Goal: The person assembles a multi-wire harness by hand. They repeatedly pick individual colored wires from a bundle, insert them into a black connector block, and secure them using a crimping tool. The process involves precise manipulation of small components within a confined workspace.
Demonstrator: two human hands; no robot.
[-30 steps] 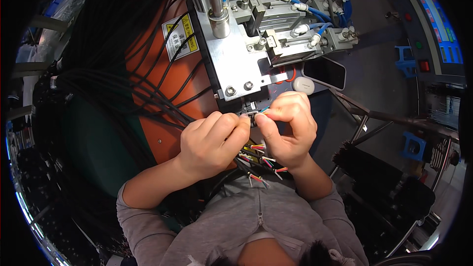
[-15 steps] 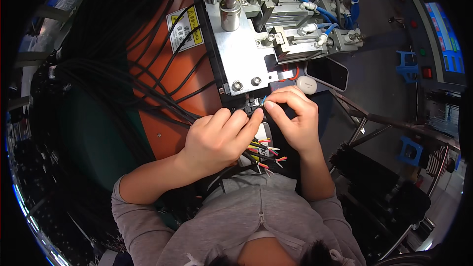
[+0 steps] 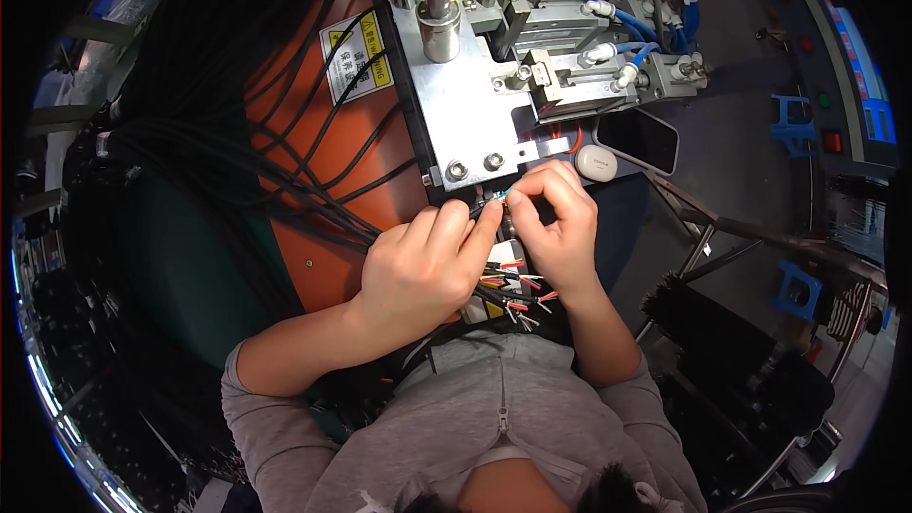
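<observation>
My left hand is closed, its thumb and fingertips pressed around the end of a black cable just below the metal machine head. My right hand meets it from the other side, thumb and forefinger pinching a thin blue wire at that cable end. Fingertips hide much of the small slot where the wire sits. Below both hands, several black cables end in stripped bundles of red, yellow, white and green wires, lying over a pale part near my lap.
Pneumatic cylinders with blue air hoses stand behind the machine head. A phone and a round white case lie to the right. Long black cables spread over the orange panel at left. A control screen stands at far right.
My right hand has shifted slightly left and up, keeping its pinch. My left hand stays almost in place, and the wire ends below have moved a little.
</observation>
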